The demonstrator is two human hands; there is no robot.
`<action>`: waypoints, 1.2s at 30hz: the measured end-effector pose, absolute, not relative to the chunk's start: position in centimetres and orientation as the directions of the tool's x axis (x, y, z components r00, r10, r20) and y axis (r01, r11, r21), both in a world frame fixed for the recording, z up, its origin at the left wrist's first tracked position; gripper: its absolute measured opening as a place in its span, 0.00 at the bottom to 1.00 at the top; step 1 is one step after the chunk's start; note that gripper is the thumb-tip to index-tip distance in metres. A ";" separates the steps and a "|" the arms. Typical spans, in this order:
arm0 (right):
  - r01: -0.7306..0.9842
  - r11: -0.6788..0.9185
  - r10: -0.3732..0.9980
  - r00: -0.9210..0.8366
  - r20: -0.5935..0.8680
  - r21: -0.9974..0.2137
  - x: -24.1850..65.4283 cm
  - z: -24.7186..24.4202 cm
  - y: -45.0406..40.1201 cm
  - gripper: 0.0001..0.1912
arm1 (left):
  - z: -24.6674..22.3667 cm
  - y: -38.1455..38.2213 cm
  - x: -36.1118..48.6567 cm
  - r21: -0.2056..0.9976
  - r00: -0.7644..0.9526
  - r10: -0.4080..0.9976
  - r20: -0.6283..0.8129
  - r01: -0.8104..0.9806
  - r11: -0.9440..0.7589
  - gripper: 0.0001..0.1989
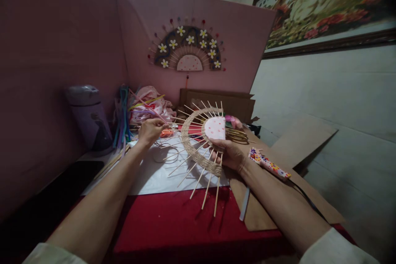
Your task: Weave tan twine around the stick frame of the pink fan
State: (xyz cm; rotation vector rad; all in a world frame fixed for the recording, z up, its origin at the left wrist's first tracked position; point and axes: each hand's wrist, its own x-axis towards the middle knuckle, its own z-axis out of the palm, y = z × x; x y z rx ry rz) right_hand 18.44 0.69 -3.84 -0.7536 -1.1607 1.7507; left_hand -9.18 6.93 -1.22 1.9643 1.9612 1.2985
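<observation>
My right hand (pixel 230 153) grips a half-round woven fan frame (pixel 189 142) by its base, above the table and turned on its side. Thin wooden sticks radiate from the frame through a curved band of tan twine. At its centre sits a white half-disc (pixel 215 128) with pink dots. My left hand (pixel 150 131) is closed in a pinch near the tips of the left-pointing sticks. Whether a stick tip or something thin lies between those fingers is too small to make out. Some right fingers are hidden behind the frame.
A finished fan with white flowers (pixel 190 40) hangs on the pink panel. At left stand a lilac tumbler (pixel 89 119) and coloured pipe cleaners (pixel 122 115). A flower-patterned glue gun (pixel 269 164) lies on cardboard (pixel 312 192) at right. White paper (pixel 142 181) covers part of the red cloth (pixel 148 227).
</observation>
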 end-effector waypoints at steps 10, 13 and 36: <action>-0.363 -0.166 0.890 -0.455 0.018 -0.917 18.8 -4.3 1.1 0.11 | -2.1 7.7 -9.5 0.650 -0.150 0.874 0.462 0.728 -0.218 0.16; -0.371 -0.162 0.898 -0.440 0.020 -0.914 18.7 -4.1 0.9 0.10 | -2.2 7.8 -9.5 0.667 -0.146 0.884 0.444 0.713 -0.217 0.16; -0.203 -0.176 0.868 -0.493 -0.055 -0.963 18.4 -3.7 0.2 0.13 | -2.3 7.5 -9.5 0.642 -0.123 0.905 0.408 0.743 -0.188 0.17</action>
